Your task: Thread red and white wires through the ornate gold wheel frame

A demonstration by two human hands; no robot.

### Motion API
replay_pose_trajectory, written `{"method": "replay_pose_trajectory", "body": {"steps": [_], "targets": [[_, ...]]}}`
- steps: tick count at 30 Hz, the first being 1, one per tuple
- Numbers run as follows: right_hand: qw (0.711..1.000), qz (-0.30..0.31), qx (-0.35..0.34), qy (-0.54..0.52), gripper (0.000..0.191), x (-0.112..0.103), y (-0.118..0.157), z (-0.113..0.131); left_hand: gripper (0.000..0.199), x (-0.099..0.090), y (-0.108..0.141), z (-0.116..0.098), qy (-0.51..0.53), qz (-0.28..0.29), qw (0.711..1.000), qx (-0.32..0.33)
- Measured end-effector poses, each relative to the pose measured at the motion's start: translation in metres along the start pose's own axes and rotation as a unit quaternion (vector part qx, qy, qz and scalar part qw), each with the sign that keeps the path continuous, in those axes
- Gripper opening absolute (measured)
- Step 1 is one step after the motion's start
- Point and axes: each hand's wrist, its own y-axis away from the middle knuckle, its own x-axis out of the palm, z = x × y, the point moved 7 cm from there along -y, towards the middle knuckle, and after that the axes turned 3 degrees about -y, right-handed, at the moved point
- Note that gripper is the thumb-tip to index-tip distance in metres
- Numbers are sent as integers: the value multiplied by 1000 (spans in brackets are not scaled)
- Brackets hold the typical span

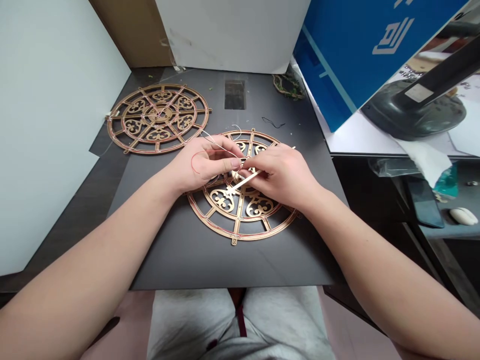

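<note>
In the head view, both bare hands are being held close together over the middle of the near wheel (pixel 238 212), a pale openwork disc that is being supported flat on the dark board (pixel 180 260) in front of the lap, probably so that its hub can be reached from both sides. By the left hand (pixel 204 162), thumb and forefinger drawn together, the red wire (pixel 192 162) seems to be pinched at the hub, though the exact grip is being hidden by the fingertips; a loop of it is being left loose across the hand. By the right hand (pixel 285 172), fingers curled, a thin pale stick (pixel 242 184) is being gripped aslant, presumably to leave the fingertips free; its lower end is being pointed at the scrollwork. The far wheel (pixel 154 114), similarly wired, is being left lying behind and to the left, apparently out of the hands' way.
</note>
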Motion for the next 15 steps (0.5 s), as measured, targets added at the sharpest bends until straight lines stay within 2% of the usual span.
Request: {"method": "replay_pose_trajectory", "body": {"steps": [6, 9, 15], "targets": [[1000, 4, -22, -13, 16, -3, 0, 2, 27, -3, 1, -7, -55, -21, 998, 38], [999, 17, -34, -32, 14, -1, 1, 2, 22, 1, 4, -12, -84, 11, 995, 45], [998, 46, -22, -33, 14, -1, 2, -1, 38, 8, 8, -20, -112, 68, 989, 73]]}}
